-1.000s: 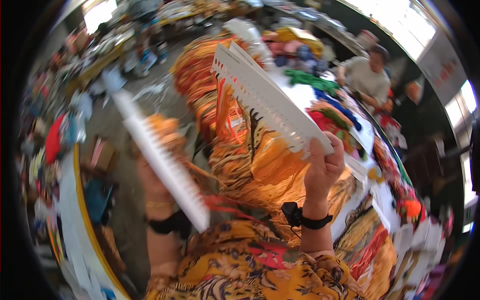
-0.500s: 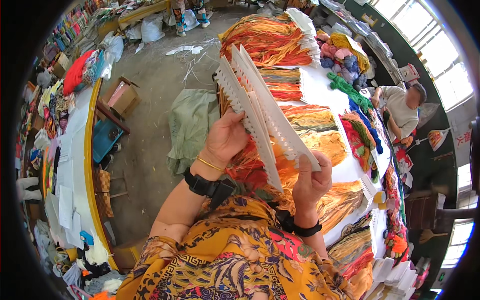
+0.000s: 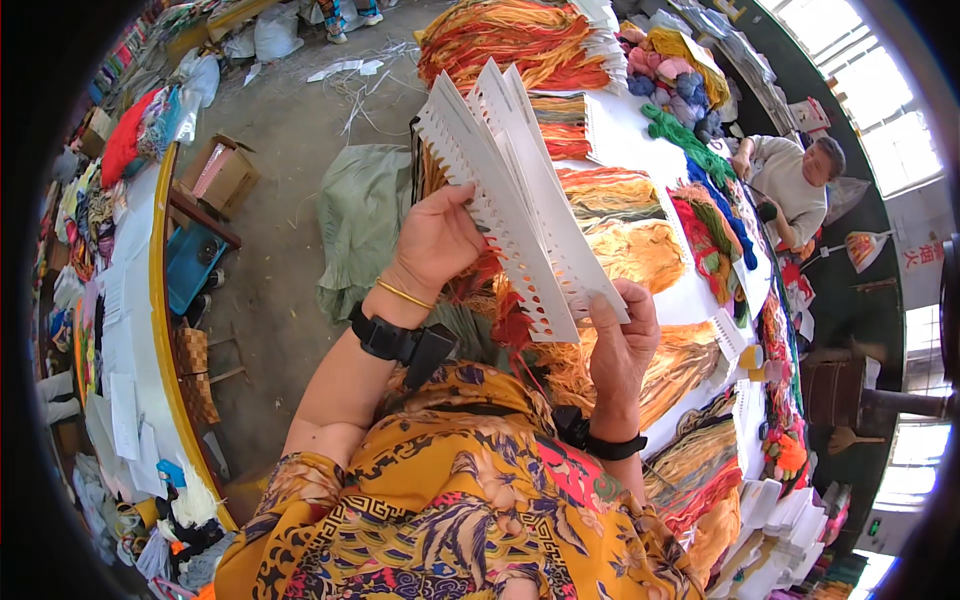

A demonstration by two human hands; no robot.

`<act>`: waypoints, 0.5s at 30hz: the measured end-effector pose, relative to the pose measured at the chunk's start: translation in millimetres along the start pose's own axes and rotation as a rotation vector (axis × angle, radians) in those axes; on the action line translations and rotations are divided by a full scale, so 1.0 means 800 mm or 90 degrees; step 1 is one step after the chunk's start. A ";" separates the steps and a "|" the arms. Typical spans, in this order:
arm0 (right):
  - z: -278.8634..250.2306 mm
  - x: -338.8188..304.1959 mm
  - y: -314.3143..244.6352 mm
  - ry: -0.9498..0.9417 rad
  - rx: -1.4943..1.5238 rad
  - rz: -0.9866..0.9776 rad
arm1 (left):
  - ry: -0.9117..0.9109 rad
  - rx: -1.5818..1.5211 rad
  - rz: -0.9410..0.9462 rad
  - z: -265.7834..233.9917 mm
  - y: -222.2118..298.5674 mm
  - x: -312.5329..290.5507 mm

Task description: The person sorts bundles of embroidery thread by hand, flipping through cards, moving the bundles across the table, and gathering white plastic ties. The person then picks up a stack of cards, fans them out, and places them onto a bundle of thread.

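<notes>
Several long white cards (image 3: 505, 215) with holes punched along their edges stand fanned out between my hands. My left hand (image 3: 437, 240) grips their left side, thumb in front and the other fingers mostly hidden behind. Pinched between thumb and fingers of my right hand (image 3: 622, 335) is the lower right corner of the rear card. Red and orange threads (image 3: 512, 322) hang behind and below the cards. Just beyond, bundles of orange, yellow and grey yarn (image 3: 640, 255) lie on the white table, attached to similar punched cards.
A large orange-red yarn pile (image 3: 510, 45) lies at the table's far end. Green yarn (image 3: 685, 135) and pink balls run along its right side, where another person (image 3: 795, 180) sits. On the floor are a pale green sack (image 3: 365, 225) and a cardboard box (image 3: 220, 175). Stacked white cards (image 3: 770, 530) stand lower right.
The front card has swung to show more of its face, its lower end now nearer my right hand. Both hands still hold the cards. The whole view has shifted slightly.
</notes>
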State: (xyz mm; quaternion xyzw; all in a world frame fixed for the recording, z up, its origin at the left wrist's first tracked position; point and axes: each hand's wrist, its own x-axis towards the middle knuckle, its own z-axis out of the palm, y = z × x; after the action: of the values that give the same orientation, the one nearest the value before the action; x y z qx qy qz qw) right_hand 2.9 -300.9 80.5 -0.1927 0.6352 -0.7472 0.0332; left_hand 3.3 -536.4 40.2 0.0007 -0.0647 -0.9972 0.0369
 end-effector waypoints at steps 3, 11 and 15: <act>0.001 -0.007 -0.013 -0.050 -0.068 -0.006 | -0.004 0.017 0.000 -0.006 0.000 0.005; -0.013 0.005 -0.028 -0.300 -0.341 0.076 | 0.011 0.149 0.038 -0.006 -0.015 0.015; -0.006 0.032 -0.028 -0.257 -0.408 -0.015 | 0.062 0.240 0.069 0.009 -0.036 0.023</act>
State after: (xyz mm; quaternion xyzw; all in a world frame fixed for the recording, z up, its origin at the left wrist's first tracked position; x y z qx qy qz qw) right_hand -18.2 -299.6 107.8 -0.3440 0.8149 -0.4583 0.0867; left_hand -17.4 -508.0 43.8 0.0523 -0.2485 -0.9628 0.0926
